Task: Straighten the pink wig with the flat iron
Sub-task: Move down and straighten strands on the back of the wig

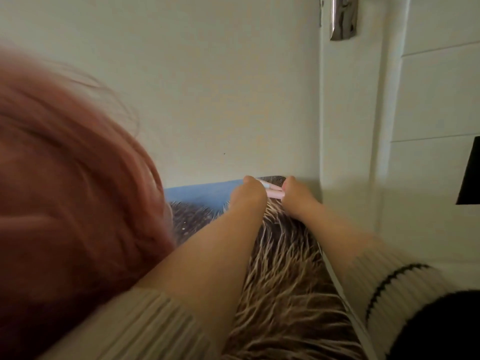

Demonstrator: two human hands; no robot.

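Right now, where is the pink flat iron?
In the head view, the pink flat iron sits center frame, low against the white wall, held between the left hand and right hand, right of the pink wig.

wall (207,87) – pale, bare; door (428,100) – white, panelled; metal handle (342,16) above; dim light

Both arms reach forward, left hand (246,194) and right hand (294,193) curled closed.

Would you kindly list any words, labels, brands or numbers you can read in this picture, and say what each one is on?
None: no readable text anywhere.
The pink item held between both hands shows no legible marking; it is small and blurred.
The dark object at the right edge bears no visible lettering.
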